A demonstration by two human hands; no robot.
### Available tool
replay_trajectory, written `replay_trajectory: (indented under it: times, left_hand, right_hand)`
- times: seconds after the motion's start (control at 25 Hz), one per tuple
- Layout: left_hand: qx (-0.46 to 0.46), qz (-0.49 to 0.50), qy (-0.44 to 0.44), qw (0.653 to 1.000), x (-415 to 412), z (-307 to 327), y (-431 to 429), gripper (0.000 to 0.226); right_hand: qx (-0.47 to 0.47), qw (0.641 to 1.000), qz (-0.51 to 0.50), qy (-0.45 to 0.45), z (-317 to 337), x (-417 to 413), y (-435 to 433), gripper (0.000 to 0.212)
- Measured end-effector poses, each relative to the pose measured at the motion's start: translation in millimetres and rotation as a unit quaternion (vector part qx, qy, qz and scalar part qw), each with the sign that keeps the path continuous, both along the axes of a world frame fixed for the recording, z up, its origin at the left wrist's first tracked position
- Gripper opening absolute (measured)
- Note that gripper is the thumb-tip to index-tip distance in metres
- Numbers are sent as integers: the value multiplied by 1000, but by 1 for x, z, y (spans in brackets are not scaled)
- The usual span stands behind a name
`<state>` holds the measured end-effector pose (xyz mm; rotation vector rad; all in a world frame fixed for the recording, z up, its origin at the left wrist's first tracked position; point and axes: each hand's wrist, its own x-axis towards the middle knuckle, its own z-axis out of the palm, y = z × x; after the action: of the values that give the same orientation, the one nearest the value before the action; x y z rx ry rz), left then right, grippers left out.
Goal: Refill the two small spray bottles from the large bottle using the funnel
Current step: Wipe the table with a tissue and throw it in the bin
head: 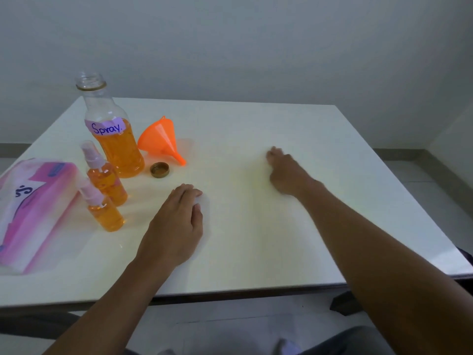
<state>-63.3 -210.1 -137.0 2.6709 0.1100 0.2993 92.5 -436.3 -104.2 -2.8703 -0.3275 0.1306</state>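
Large bottle (115, 139) marked "Spray" stands uncapped at the far left of the table (281, 226), its cap (159, 169) just beside it. The funnel (161, 140) lies on its side to the right. The far spray bottle (106, 180) and near spray bottle (105, 213) stand in front, both with orange liquid, by a pink tissue pack (33, 206). Left hand (176, 226) lies flat, fingers relaxed, over something white. Right hand (286, 172) is blurry mid-table, can't tell its grip.

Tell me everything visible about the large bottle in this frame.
The large bottle is clear, plastic by its look, standing upright at the left rear of the table. Its neck is open; a gold cap lies in front. Orange liquid fills it up to the pale label, handwritten "Spray." The funnel lies at its right; whether they touch is unclear.
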Motion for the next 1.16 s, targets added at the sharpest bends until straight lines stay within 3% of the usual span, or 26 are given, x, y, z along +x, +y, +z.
replay_trajectory:
  times: [0.12,0.24,0.36,0.48,0.64,0.76,0.84,1.04,1.16]
  left_hand:
    - [-8,-1,4,1000,0,0,1,33]
    - [-3,2,10,1000,-1,3,0,35]
    - [1,5,15,1000,-4,5,-2,36]
    - [2,9,19,1000,-8,7,-4,37]
    - [-2,11,11,1000,-8,7,-4,36]
    - [-4,15,5,1000,-6,7,-5,36]
    - [-3,20,2,1000,-5,7,-5,36]
    - [-4,14,-5,1000,-4,7,-5,36]
    - [-10,17,-4,1000,-4,8,-4,35]
  right_hand:
    - [5,991,133,14,-6,-35,30,80]
    - [23,972,235,9,-9,-70,-4,86]
    - [-5,968,249,10,-1,-91,-54,82]
    - [-32,984,176,7,2,-89,-103,80]
    - [-42,999,-15,12,3,-56,-157,80]
    - [-26,989,-149,2,8,-29,-141,67]
    - [2,987,-163,-11,8,-17,-99,61]
    - [45,998,24,-23,-3,-14,36,66]
    - [60,988,145,-8,-7,-44,69,72]
